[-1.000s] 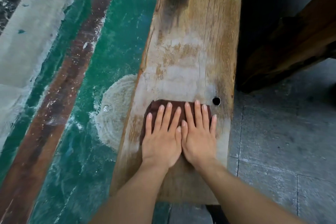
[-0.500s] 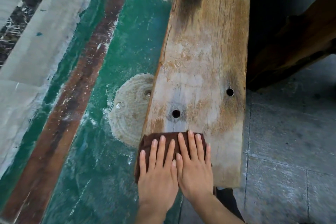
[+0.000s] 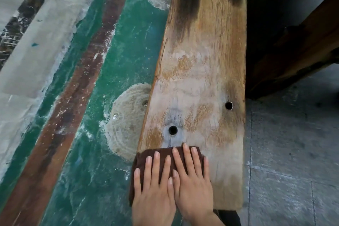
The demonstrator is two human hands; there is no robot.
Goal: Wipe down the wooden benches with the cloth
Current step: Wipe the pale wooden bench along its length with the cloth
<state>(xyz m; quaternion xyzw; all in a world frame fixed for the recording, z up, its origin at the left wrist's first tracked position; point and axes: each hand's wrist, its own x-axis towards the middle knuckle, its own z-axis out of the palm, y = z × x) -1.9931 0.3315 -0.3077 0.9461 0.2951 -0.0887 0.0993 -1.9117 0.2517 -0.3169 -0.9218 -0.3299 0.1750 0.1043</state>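
The cloth (image 3: 166,154) is a dark reddish brown, plain, with no print. The wooden bench (image 3: 203,71) under it is honey tan streaked with fine dark grain, bleached to a chalky grey-white across its middle, with two sooty black smudges at the far end. Beside it the floor (image 3: 117,57) runs in stripes: scuffed emerald green, rusty brown flecked white, then pale grey. Pale beige round patches (image 3: 128,117) break the green. The tiles (image 3: 289,152) are mottled grey.

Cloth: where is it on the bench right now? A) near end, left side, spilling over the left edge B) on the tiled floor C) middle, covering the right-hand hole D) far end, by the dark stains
A: the brown cloth lies under both flat hands at the wooden bench's near end, overhanging its left edge.
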